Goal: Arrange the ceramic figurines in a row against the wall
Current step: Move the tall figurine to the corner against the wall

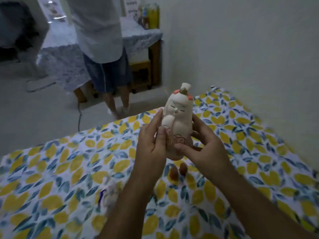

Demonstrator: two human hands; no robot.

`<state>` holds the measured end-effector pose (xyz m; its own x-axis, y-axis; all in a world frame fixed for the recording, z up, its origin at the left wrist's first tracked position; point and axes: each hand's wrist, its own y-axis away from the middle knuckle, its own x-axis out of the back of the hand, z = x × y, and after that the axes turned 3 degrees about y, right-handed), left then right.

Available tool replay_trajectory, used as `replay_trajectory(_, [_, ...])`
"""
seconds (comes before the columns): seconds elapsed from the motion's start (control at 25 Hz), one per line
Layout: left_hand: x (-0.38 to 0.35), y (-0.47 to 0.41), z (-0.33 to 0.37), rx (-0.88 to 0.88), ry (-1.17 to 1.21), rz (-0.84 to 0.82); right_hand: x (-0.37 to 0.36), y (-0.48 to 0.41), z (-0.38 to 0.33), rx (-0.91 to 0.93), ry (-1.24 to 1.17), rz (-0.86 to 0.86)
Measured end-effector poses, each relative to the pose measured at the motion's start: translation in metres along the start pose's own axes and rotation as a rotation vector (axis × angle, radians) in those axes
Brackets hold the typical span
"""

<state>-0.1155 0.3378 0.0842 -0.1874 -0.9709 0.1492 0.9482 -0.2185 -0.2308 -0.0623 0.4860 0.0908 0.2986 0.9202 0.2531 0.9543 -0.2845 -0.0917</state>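
I hold a tall white ceramic figurine (179, 116) with a painted face, red trim and a small topknot, upright above the table. My left hand (151, 144) grips its left side and my right hand (205, 145) wraps its right side and base. Beneath it, two small brown egg-shaped figurines (178, 170) stand on the lemon-print tablecloth (69, 178). A blurred white figurine with a purple mark (110, 195) lies left of my left forearm. The white wall (250, 57) runs along the table's right side.
Another person in a white shirt and blue shorts (105, 54) stands beyond the table's far edge. Behind them is a second table with a blue-patterned cloth (138, 37) carrying bottles. A cable (79, 116) trails on the floor.
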Motion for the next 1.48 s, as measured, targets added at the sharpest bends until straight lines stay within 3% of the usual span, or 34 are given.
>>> replay_trajectory(0.28, [-0.269, -0.139, -0.062, 0.193, 0.090, -0.244, 0.185, -0.127, 0.147, -0.119, 0.027, 0.348])
replay_trajectory(0.56, [-0.398, -0.244, -0.126, 0.190, 0.102, -0.330, 0.253, -0.233, 0.241, -0.174, -0.053, 0.530])
replay_trajectory(0.84, [-0.417, -0.266, -0.143, 0.151, 0.055, -0.366, 0.245, -0.251, 0.271, -0.175, -0.066, 0.653])
replay_trajectory(1.04, [-0.421, -0.260, -0.156, 0.097, 0.047, -0.318, 0.246, -0.248, 0.276, -0.147, -0.044, 0.603])
replay_trajectory(1.2, [-0.417, -0.259, -0.147, 0.156, 0.017, -0.339, 0.248, -0.250, 0.276, -0.157, 0.021, 0.589])
replay_trajectory(1.4, [-0.360, -0.218, -0.118, 0.117, -0.289, -0.257, 0.236, -0.213, 0.248, -0.113, 0.453, 0.612])
replay_trajectory(1.48, [-0.316, -0.181, -0.109, 0.066, -0.429, -0.202, 0.215, -0.186, 0.226, -0.004, 0.588, 0.472])
